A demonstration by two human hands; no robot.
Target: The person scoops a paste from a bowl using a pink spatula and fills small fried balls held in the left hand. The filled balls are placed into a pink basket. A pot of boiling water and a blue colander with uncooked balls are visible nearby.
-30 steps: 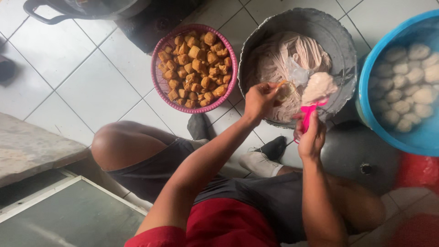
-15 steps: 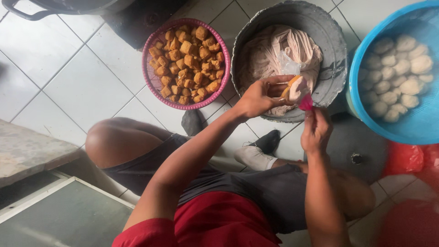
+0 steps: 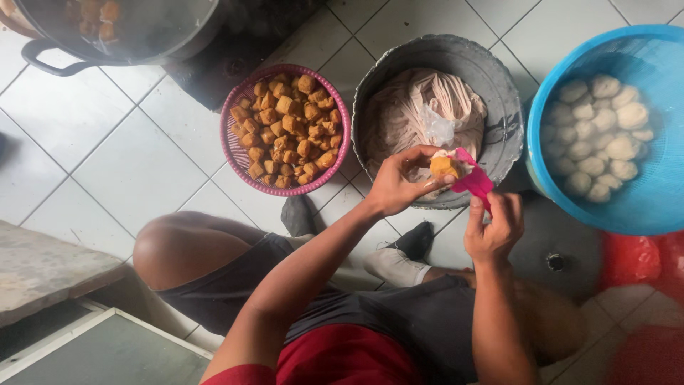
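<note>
Over grey basin [image 3: 499,93] | left hand [image 3: 399,187] grips tofu puff [image 3: 443,167] | right hand [image 3: 493,229] grips pink spoon [image 3: 473,182]

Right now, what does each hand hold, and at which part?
The left hand grips a fried tofu puff around its sides. The right hand pinches a pink scraper at its lower end.

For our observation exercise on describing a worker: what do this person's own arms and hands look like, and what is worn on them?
Both arms are bare from upper arm to wrist: no long sleeves, watch or bands show. The left hand and right hand wear no gloves, and no rings can be made out. A red shirt shows at the bottom edge, above dark shorts.
</note>
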